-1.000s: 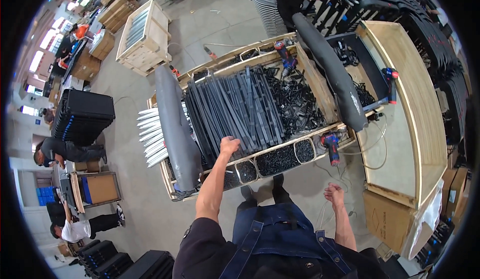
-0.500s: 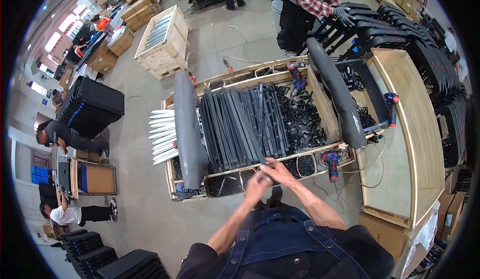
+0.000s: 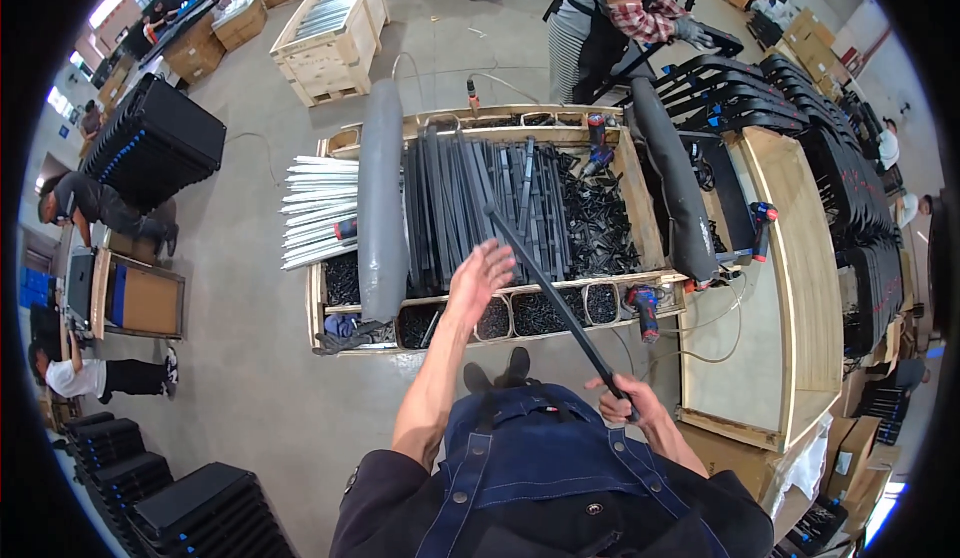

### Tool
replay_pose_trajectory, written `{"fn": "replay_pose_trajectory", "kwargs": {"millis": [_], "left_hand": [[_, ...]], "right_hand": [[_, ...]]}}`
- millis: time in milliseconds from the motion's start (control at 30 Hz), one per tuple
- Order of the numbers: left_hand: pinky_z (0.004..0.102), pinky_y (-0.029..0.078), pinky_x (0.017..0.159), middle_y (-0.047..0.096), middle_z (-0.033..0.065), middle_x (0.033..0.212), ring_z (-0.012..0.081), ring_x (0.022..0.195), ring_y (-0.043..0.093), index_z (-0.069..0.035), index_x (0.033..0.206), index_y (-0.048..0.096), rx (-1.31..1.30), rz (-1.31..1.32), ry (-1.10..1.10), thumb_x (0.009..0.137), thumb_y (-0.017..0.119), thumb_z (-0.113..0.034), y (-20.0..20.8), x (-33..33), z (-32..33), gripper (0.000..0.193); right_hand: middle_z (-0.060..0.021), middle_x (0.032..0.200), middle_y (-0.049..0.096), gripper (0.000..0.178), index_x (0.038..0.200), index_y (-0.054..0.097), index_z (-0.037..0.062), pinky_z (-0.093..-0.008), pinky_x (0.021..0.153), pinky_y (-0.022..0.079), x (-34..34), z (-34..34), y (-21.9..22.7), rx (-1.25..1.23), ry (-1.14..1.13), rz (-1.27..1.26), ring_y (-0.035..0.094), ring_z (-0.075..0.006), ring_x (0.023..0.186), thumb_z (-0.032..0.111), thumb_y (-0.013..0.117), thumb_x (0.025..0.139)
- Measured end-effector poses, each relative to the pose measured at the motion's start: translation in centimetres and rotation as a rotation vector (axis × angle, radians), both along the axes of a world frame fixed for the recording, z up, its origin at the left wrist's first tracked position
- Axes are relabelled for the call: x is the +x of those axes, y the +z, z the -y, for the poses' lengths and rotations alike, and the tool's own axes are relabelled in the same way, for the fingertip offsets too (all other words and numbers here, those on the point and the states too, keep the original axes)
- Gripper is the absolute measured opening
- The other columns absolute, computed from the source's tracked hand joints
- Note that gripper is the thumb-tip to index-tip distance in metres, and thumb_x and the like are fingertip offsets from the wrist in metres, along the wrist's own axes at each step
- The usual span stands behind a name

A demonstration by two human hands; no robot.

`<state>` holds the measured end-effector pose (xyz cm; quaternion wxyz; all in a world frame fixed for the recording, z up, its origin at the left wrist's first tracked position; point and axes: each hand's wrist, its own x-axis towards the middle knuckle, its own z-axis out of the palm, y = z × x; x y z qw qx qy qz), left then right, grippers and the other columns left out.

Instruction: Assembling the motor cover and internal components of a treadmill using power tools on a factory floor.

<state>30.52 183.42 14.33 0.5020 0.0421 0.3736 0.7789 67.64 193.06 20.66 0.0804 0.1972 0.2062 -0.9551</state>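
The right hand grips a long black bar. The spread, empty left hand is over a wooden box's near edge.

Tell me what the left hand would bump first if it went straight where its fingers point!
Probably the long black bar in the right hand; depth is unclear, so the left hand might miss it.

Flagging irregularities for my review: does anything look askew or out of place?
Slim white bars jut past the left end of the shallow wooden bin, tips uneven, looking untidy. The straight black bar is merely held aslant in the right hand.
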Motion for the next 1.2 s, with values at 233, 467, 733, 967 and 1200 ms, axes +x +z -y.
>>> {"fn": "replay_pose_trajectory", "kwargs": {"millis": [233, 467, 733, 967, 1200], "left_hand": [[0.0336, 0.057, 0.084, 0.07, 0.0124, 0.104, 0.0241, 0.093, 0.07, -0.001, 0.125, 0.058, 0.063, -0.103, 0.105, 0.103, 0.057, -0.041, 2.1, -0.4, 1.2, 0.046], [0.0359, 0.061, 0.074, 0.07, 0.0109, 0.089, 0.0236, 0.08, 0.071, -0.004, 0.103, 0.065, 0.057, 0.121, 0.165, 0.098, 0.065, -0.033, 3.1, -0.5, 4.4, 0.03], [0.035, 0.06, 0.069, 0.071, 0.0169, 0.093, 0.0256, 0.079, 0.073, 0.006, 0.121, 0.059, -0.318, -0.399, 0.228, 0.103, 0.046, -0.03, 4.1, 1.7, 8.7, 0.042], [0.0457, 0.057, 0.096, 0.064, 0.0175, 0.121, 0.0303, 0.11, 0.065, 0.003, 0.126, 0.054, 0.028, 0.145, 0.325, 0.106, 0.047, -0.039, -1.1, 1.3, 10.6, 0.047], [0.0462, 0.053, 0.106, 0.064, 0.0156, 0.128, 0.0312, 0.121, 0.061, 0.006, 0.13, 0.055, -0.021, 0.099, 0.463, 0.096, 0.063, -0.032, -0.7, -2.6, 9.9, 0.052]], "right_hand": [[0.0043, 0.056, 0.036, 0.056, 0.13, 0.055, -0.0078, -0.0241, 0.045, 0.03, 2.2, 4.2, 2.0, -0.049, 0.006, 0.076, 0.034, -0.006, 0.047, 0.042, 0.053, 0.104], [0.0029, 0.055, 0.04, 0.054, 0.121, 0.058, -0.0099, -0.0235, 0.045, 0.028, 2.3, 4.8, 3.5, 0.014, 0.036, 0.156, 0.038, -0.0058, 0.047, 0.037, 0.067, 0.096], [-0.0012, 0.074, 0.064, 0.033, 0.113, 0.074, 0.0076, -0.0249, 0.053, 0.042, 2.3, 3.4, 6.2, 0.958, 0.317, 0.389, 0.055, -0.0065, 0.064, 0.029, 0.078, 0.088], [-0.0024, 0.084, 0.068, 0.045, 0.125, 0.065, 0.0054, -0.0256, 0.062, 0.051, 3.5, -1.1, 4.4, 0.897, 0.407, 0.157, 0.061, -0.0088, 0.067, 0.039, 0.07, 0.095], [-0.015, 0.104, 0.072, 0.077, 0.132, 0.058, -0.0032, -0.0346, 0.075, 0.06, 4.3, -9.6, 2.3, 0.555, 0.308, 0.027, 0.071, -0.0211, 0.087, 0.065, 0.037, 0.102]]}}
